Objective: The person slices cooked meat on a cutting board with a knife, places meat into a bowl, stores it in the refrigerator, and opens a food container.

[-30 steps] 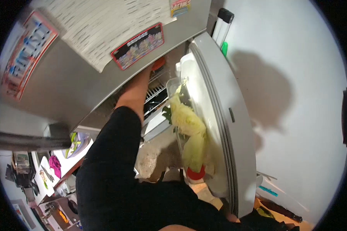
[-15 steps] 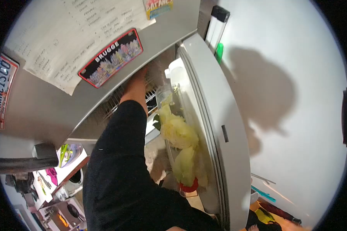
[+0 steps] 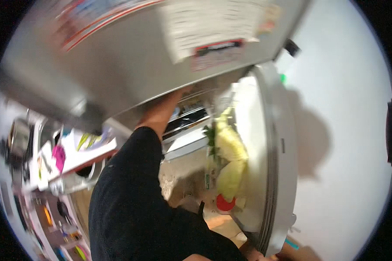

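Observation:
My left arm, in a black sleeve, reaches into the open lower compartment of a fridge. My left hand (image 3: 185, 90) is mostly hidden under the edge of the upper door (image 3: 130, 65), near wire shelves. The lower door (image 3: 285, 174) stands open. Pale yellow-green leafy pieces (image 3: 231, 145) fill its clear bin, with dark green leaves (image 3: 211, 138) beside them and a red lid (image 3: 225, 202) below. At the bottom edge my right hand (image 3: 261, 257) shows only in part, beside the lower door's end; its grip is unclear.
A white drawer front (image 3: 187, 142) lies inside the fridge. Behind at left are a counter (image 3: 80, 157) with a magenta cloth (image 3: 59, 157) and a tub of green vegetables (image 3: 90, 140), and shelves below. A white wall (image 3: 348, 130) is at right.
The view has swung, so the fridge and its doors appear farther right and more of the counter shows. My left arm stays inside the fridge. Part of my right hand shows at the bottom edge.

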{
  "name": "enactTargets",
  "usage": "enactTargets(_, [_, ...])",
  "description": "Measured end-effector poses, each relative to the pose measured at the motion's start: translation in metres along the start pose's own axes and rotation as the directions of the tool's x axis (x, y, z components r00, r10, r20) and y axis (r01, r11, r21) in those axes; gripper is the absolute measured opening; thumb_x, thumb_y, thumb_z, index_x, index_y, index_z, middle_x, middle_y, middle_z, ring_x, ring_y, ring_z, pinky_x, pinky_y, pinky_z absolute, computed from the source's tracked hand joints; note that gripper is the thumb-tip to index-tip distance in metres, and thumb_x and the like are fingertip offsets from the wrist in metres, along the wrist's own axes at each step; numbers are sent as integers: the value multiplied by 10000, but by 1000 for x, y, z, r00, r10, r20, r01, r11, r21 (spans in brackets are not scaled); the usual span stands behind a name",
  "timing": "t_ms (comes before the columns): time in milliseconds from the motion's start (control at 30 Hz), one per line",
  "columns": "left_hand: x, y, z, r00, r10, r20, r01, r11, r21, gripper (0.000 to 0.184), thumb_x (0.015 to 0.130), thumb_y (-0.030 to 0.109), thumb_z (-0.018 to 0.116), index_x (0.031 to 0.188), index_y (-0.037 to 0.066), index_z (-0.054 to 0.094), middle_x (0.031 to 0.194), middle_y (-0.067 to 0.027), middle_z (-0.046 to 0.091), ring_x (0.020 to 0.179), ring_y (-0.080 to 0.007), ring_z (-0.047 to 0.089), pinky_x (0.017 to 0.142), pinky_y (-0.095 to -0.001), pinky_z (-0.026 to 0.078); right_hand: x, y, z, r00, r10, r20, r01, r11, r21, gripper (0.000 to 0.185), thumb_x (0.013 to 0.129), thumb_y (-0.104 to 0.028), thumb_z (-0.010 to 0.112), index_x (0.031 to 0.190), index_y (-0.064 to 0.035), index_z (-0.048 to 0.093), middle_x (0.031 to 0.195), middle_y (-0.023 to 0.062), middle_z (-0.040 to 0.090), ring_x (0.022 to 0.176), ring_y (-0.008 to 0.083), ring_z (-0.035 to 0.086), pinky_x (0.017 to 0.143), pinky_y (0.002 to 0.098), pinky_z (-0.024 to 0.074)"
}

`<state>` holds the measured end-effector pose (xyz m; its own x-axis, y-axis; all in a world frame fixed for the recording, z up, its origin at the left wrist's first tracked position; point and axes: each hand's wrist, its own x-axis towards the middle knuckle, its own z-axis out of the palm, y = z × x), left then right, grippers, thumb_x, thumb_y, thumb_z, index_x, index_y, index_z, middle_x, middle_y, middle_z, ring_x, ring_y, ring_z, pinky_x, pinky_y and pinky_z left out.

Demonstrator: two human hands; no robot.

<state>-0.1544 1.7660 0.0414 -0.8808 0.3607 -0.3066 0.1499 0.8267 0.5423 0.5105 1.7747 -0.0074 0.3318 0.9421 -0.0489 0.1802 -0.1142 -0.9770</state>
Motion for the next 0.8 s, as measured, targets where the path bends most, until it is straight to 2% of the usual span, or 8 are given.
enactTargets(133, [-105, -14, -14, 995, 6, 95, -23, 983, 182, 899, 511, 465, 748, 1255, 100, 399, 1191, -200, 472, 1088, -341, 468, 873, -465, 425, -1, -2, 10, 993, -85, 86, 84, 996, 12, 351, 826, -118, 528, 1097, 104, 536, 1015, 200, 606, 886, 296, 570, 758, 424, 497])
enactTargets(233, [-201, -45, -52, 994, 25, 111, -43, 986, 160, 947, 484, 478, 763, 1270, 104, 389, 1212, -206, 464, 1114, -349, 460, 896, -474, 419, -7, -8, 22, 977, -152, 148, 148, 988, 40, 354, 826, -118, 527, 1101, 105, 534, 1019, 202, 606, 891, 297, 570, 761, 427, 496])
enactTargets(267, [-245, -58, -69, 995, 94, -23, -90, 985, 146, 948, 472, 442, 789, 1276, 150, 381, 1201, -186, 456, 1149, -332, 433, 895, -476, 415, -12, -11, 26, 970, -173, 168, 167, 985, 48, 355, 826, -118, 526, 1102, 105, 534, 1020, 202, 606, 893, 298, 570, 762, 427, 496])
enactTargets(433, [-368, -179, -134, 973, 223, 59, -225, 974, 36, 1024, 489, 389, 793, 1340, 179, 264, 1159, -192, 456, 1138, -352, 432, 899, -469, 395, -61, -31, 53, 911, -315, 267, 296, 949, 109, 359, 827, -117, 525, 1108, 106, 532, 1026, 205, 605, 902, 300, 569, 768, 431, 495])
enactTargets(567, [-447, -278, -197, 963, 252, 91, -258, 964, 60, 994, 468, 352, 780, 1318, 179, 295, 1149, -196, 459, 1121, -352, 440, 874, -477, 401, -120, -54, 86, 800, -481, 358, 426, 876, 224, 363, 827, -117, 524, 1113, 107, 530, 1030, 207, 605, 909, 302, 569, 772, 433, 494])
enactTargets(633, [-482, -327, -233, 964, 261, 49, -265, 951, 159, 975, 456, 341, 773, 1303, 173, 318, 1142, -201, 465, 1096, -354, 459, 850, -472, 414, -151, -61, 119, 657, -624, 422, 414, 767, 490, 365, 827, -116, 524, 1116, 107, 529, 1033, 208, 604, 912, 303, 569, 774, 435, 493])
enactTargets(667, [-495, -351, -248, 966, 258, 16, -256, 949, 182, 959, 456, 332, 774, 1290, 161, 332, 1134, -200, 472, 1081, -357, 470, 844, -467, 420, -208, -93, 130, 756, -528, 386, 506, 846, 165, 389, 831, -128, 566, 1134, 112, 516, 1047, 207, 607, 899, 279, 578, 784, 410, 493])
enactTargets(800, [-537, -436, -308, 985, 119, -129, -92, 976, 196, 924, 473, 291, 778, 1273, 144, 340, 1109, -194, 492, 1072, -356, 479, 870, -461, 428, -315, -131, 204, 629, -605, 488, 607, 775, 177, 367, 775, -124, 662, 1046, 91, 539, 989, 210, 617, 864, 302, 595, 814, 390, 464])
